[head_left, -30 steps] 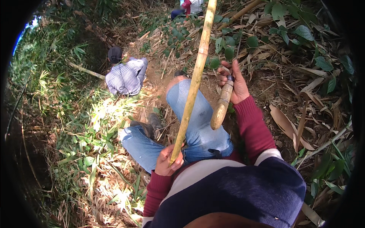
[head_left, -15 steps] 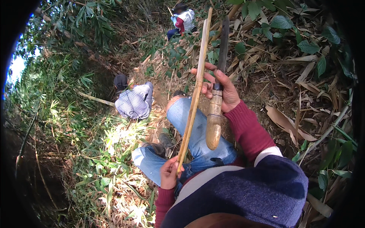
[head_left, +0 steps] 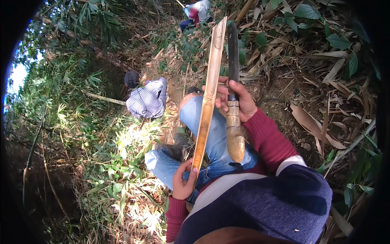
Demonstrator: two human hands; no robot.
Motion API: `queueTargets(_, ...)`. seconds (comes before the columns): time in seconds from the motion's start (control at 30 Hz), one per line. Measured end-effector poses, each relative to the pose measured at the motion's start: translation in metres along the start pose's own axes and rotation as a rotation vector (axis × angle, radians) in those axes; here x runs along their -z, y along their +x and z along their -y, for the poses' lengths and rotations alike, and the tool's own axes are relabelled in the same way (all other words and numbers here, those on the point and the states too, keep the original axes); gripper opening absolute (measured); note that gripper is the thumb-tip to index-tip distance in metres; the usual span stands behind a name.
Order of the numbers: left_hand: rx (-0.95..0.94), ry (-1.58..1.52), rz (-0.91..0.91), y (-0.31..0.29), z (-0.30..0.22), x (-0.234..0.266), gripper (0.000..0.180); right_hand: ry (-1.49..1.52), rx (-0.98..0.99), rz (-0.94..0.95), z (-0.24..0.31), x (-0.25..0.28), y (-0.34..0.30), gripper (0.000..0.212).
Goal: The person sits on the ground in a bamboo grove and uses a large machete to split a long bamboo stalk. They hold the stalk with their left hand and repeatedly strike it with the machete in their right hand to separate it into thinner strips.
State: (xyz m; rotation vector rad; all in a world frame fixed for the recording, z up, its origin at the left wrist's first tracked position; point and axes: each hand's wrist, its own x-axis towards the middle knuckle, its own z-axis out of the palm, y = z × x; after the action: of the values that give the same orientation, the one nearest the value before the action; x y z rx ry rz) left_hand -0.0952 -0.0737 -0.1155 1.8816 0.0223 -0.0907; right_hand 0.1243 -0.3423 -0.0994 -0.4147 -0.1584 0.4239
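Observation:
A long split piece of bamboo (head_left: 209,97) slants across my lap, its pale hollow inner side facing up. Its near end is pinched in my left hand (head_left: 183,182), thumb on top. My right hand (head_left: 243,99) is closed around a machete (head_left: 234,132) just where the dark blade joins the wooden handle. The blade points away from me and the rounded handle end hangs toward my body. Fingers of that same hand reach behind the bamboo near its middle; whether they press on it is partly hidden.
I sit with bent knees in jeans (head_left: 215,134). One person in a checked shirt (head_left: 144,101) sits ahead to the left; another person (head_left: 197,14) sits farther off. Dry leaves (head_left: 313,126) and green plants (head_left: 341,42) cover the slope at right. A thin pole (head_left: 103,97) lies at left.
The bamboo has been turned about its length, so its hollow inner face now shows broadly. My left hand has shifted slightly with it. The machete stays in my right hand, a little lower.

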Motion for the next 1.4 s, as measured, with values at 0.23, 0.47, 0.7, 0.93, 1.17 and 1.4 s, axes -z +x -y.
queueTargets(0.23, -0.206, 0.034, 0.013, 0.096, -0.060, -0.015, 0.047, -0.036, -0.127, 0.068, -0.020, 0.000, -0.002, 0.061)
queueTargets(0.47, -0.361, 0.095, -0.130, 0.199, -0.101, -0.005, 0.043, -0.210, -0.247, 0.083, -0.049, -0.001, -0.008, 0.046)
queueTargets(0.7, -0.147, -0.294, -0.141, 0.234, -0.072, -0.012, 0.024, -0.301, -0.258, 0.081, -0.054, 0.002, -0.007, 0.044)
queueTargets(0.93, -0.172, -0.196, -0.222, 0.237, -0.064, -0.023, 0.020, -0.448, -0.248, 0.082, -0.053, 0.005, -0.006, 0.053)
queueTargets(1.17, -0.227, -0.274, -0.316, 0.219, -0.076, -0.010, 0.020, -0.362, -0.192, 0.163, -0.052, 0.019, -0.001, 0.057)
queueTargets(1.4, -0.168, -1.089, 0.146, 0.186, -0.087, 0.046, 0.025, -0.311, -0.215, -0.058, -0.041, 0.009, 0.000, 0.047)
